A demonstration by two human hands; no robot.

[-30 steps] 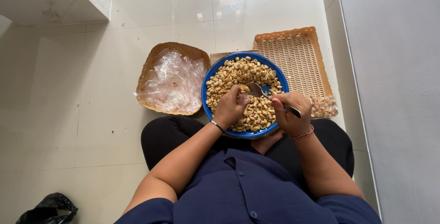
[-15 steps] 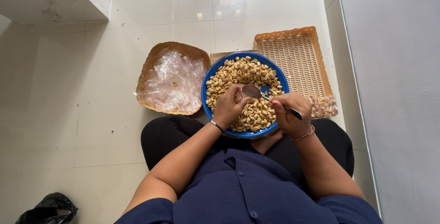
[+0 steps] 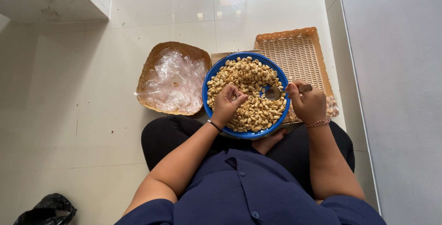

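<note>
A round blue bowl full of pale tan nuts rests on my lap. My left hand hovers over the nuts with its fingers curled around a small item that looks like a nut. My right hand sits at the bowl's right rim and grips a metal spoon, whose scoop lies on the nuts near the middle. A thin black band circles my left wrist and a beaded bracelet my right.
A woven round basket holding several small clear plastic bags lies on the tiled floor left of the bowl. A rectangular woven tray lies behind and to the right. A grey wall runs along the right. A black bag lies at the bottom left.
My right hand has drawn back to the right, taking the spoon's scoop from beside my left fingers toward the bowl's right side. My left hand stays over the nuts.
</note>
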